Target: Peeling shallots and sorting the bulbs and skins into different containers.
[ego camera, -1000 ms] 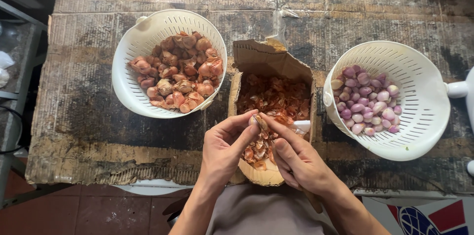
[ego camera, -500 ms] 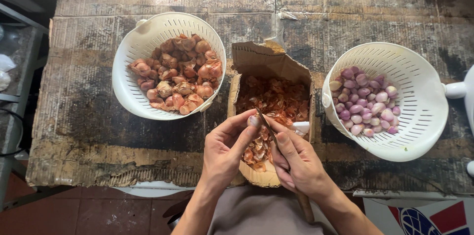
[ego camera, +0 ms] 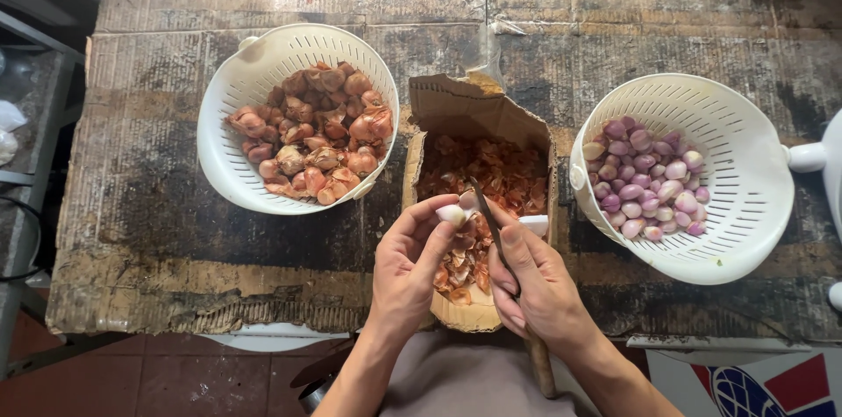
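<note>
Pale shallot [ego camera: 453, 213] now bared in left hand [ego camera: 412, 263]; earlier hidden.

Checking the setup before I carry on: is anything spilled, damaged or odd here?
Nothing spilled: unpeeled shallots sit in the left colander, peeled ones in the right colander, skins in the cardboard box. Only the cardboard sheet covering the table looks damaged: stained dark, with a torn, frayed front edge.
</note>
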